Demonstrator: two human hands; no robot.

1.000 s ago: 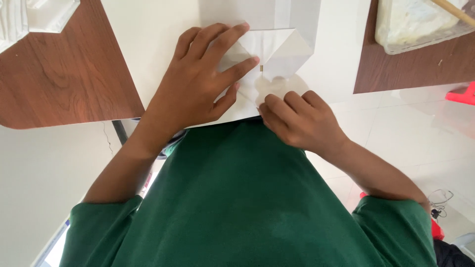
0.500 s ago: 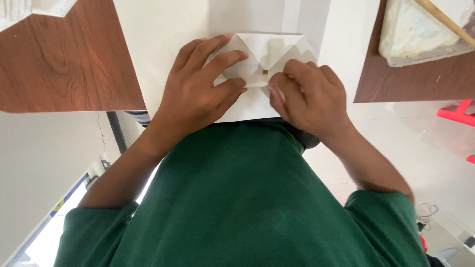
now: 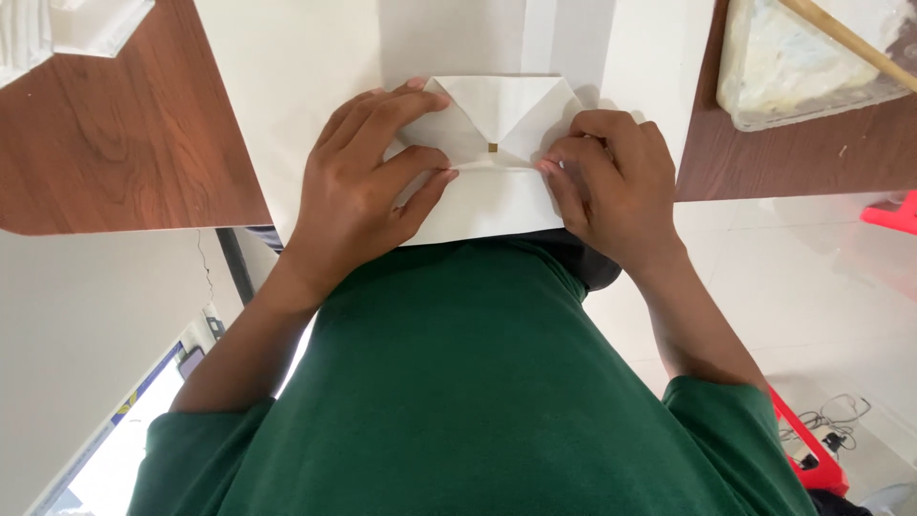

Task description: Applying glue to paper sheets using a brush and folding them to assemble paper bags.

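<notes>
A white sheet of paper [image 3: 497,115], folded so two corners meet in a point with a flap across the bottom, lies on a white table surface [image 3: 287,76] right in front of me. My left hand [image 3: 368,186] lies flat on the paper's left side, fingers spread over the fold. My right hand [image 3: 611,182] presses the right side, fingertips curled on the crease of the bottom flap. A small brown square shows where the folds meet. My green shirt fills the lower view.
Brown wooden tabletops sit at the left [image 3: 115,143] and right [image 3: 793,162]. A clear plastic container [image 3: 802,57] with a wooden stick across it stands at the top right. A red object [image 3: 893,210] and cables [image 3: 831,420] are on the pale floor at right.
My right hand has moved from the paper's near middle to its right side. My left hand has slid left. The folded paper now lies squarer and more of it shows.
</notes>
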